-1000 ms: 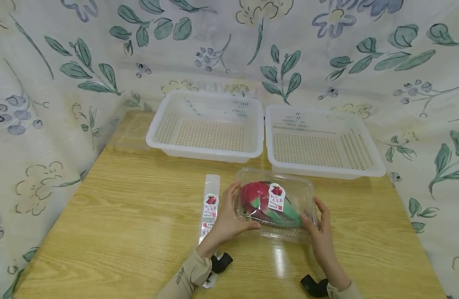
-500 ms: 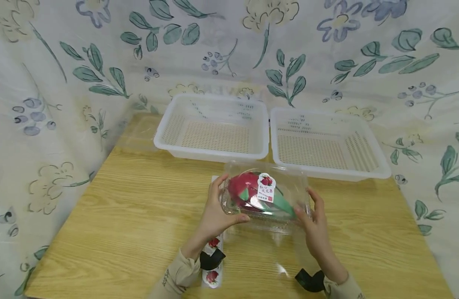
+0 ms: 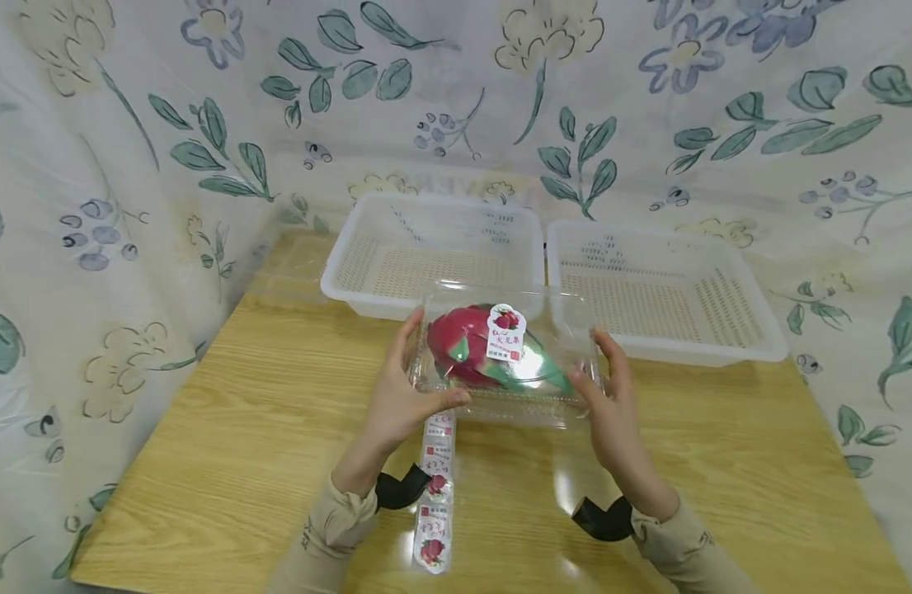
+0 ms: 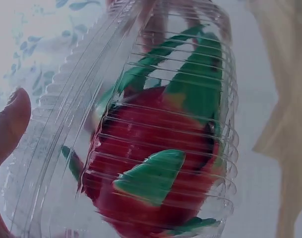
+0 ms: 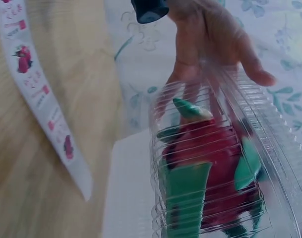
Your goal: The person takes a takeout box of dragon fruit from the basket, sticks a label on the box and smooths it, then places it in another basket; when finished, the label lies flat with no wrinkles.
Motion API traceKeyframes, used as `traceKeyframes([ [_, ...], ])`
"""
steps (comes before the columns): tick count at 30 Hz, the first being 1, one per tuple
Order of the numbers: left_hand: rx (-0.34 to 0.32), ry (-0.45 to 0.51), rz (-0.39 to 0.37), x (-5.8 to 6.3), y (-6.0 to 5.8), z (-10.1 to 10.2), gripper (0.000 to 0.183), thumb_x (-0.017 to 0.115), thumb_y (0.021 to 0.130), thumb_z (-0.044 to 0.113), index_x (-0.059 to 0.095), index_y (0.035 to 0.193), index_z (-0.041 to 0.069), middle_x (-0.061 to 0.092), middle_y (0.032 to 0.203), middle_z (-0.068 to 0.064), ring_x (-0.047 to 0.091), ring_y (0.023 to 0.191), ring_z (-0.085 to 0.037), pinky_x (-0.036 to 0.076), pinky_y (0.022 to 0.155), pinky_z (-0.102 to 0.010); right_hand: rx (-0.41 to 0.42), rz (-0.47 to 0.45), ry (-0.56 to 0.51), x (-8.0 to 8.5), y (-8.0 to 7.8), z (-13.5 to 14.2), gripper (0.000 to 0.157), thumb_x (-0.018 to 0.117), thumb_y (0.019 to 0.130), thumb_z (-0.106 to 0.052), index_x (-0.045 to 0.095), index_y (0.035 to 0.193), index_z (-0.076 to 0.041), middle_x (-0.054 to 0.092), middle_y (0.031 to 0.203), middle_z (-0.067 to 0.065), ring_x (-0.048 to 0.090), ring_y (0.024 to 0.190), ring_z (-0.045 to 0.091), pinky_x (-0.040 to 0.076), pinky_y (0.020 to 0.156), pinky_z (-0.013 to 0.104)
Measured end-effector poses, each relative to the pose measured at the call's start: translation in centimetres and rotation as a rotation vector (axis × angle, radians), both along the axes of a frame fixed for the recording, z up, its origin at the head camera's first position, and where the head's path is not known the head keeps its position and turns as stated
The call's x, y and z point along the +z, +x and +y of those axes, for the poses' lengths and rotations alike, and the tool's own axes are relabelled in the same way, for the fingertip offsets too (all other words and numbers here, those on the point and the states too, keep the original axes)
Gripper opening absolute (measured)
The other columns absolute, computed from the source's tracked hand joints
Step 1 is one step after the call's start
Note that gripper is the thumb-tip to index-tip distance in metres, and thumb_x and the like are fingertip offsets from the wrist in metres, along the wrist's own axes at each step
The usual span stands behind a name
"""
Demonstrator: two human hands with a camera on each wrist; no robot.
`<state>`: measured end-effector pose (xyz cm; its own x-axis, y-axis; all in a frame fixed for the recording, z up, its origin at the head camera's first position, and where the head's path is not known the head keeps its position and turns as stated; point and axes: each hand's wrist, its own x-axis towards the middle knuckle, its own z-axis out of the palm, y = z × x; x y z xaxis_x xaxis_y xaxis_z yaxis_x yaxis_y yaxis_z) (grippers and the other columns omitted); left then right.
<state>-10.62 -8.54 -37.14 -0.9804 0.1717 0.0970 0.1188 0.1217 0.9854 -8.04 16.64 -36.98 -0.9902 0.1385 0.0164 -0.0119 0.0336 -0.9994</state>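
Note:
A clear plastic clamshell box (image 3: 567, 318) is held up between both hands, its far side overlapping the white baskets in the head view. Inside lies a red dragon fruit (image 3: 456, 351) with green scales, also filling much of the left wrist view. On the lid sits a white dragon-fruit sticker (image 3: 506, 334). My left hand (image 3: 397, 400) grips the box's left end, thumb along the front edge. At the right end, my right hand (image 3: 621, 417) holds it with thumb in front and fingers at the side. Below lies a strip of stickers (image 3: 435, 495) on the wooden table (image 3: 278, 462).
Two white perforated baskets (image 3: 363, 305) stand side by side at the back of the table. Left of them is a clear plastic piece (image 3: 289, 268). A floral curtain (image 3: 456, 99) hangs behind. Each wrist carries a black fitting.
Both hands have raised the box and moved it left and away toward the baskets. More of the sticker strip's near end now shows. The head view has shifted a little.

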Motion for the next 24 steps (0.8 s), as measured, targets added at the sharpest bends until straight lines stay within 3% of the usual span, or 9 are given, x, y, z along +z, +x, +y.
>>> traceKeyframes([
  [2,0.005,0.018,0.016,0.5,-0.6,-0.4,0.123,0.089,0.056,0.048,0.021,0.155,0.020,0.015,0.164,-0.006,0.008,0.152,-0.030,0.010,0.120,-0.059,0.006,0.007,-0.025,0.4,-0.7,-0.4,0.062,0.046,0.097,-0.002,0.019,0.153,-0.008,0.012,0.161,0.005,0.027,0.140,0.029,0.049,0.084,0.012],
  [6,0.022,0.063,0.048,1.4,-2.0,-1.3,0.121,0.091,0.059,0.039,0.021,0.155,0.015,0.018,0.163,-0.005,0.009,0.152,-0.021,0.011,0.123,-0.050,0.032,-0.002,-0.052,1.4,-2.2,-1.1,0.062,0.045,0.098,-0.005,0.019,0.154,-0.013,0.014,0.160,0.003,0.041,0.126,0.025,0.051,0.080,0.016],
  [14,0.056,0.172,0.033,2.6,-4.8,-2.6,0.119,0.090,0.059,0.030,0.022,0.155,0.015,0.022,0.161,0.000,0.034,0.143,-0.022,0.043,0.108,-0.040,0.075,0.019,-0.113,3.1,-6.1,-2.3,0.062,0.046,0.099,-0.008,0.023,0.155,-0.021,0.021,0.158,-0.003,0.054,0.110,0.015,0.053,0.081,0.023],
  [19,0.129,0.169,0.015,2.8,-6.3,-2.7,0.102,0.085,0.071,0.012,0.026,0.154,0.017,0.023,0.161,0.000,0.032,0.145,-0.021,0.049,0.100,-0.028,0.065,0.030,-0.112,3.4,-8.1,-3.0,0.061,0.048,0.098,-0.008,0.026,0.154,-0.019,0.024,0.157,-0.001,0.055,0.100,0.011,0.053,0.080,0.026],
  [21,0.170,0.177,0.006,2.8,-6.8,-2.7,0.095,0.082,0.075,0.007,0.029,0.153,0.017,0.024,0.161,0.000,0.033,0.145,-0.022,0.048,0.101,-0.030,0.063,0.034,-0.131,3.4,-8.8,-3.3,0.060,0.048,0.098,-0.007,0.027,0.154,-0.018,0.024,0.158,-0.002,0.053,0.104,0.013,0.053,0.084,0.033],
  [24,0.244,0.215,0.023,2.7,-7.5,-2.5,0.089,0.082,0.075,0.011,0.035,0.151,0.015,0.030,0.159,0.000,0.036,0.143,-0.024,0.044,0.108,-0.036,0.054,0.032,-0.148,3.6,-9.7,-3.8,0.059,0.047,0.098,-0.006,0.028,0.153,-0.017,0.021,0.160,-0.003,0.044,0.127,0.020,0.048,0.098,0.042],
])
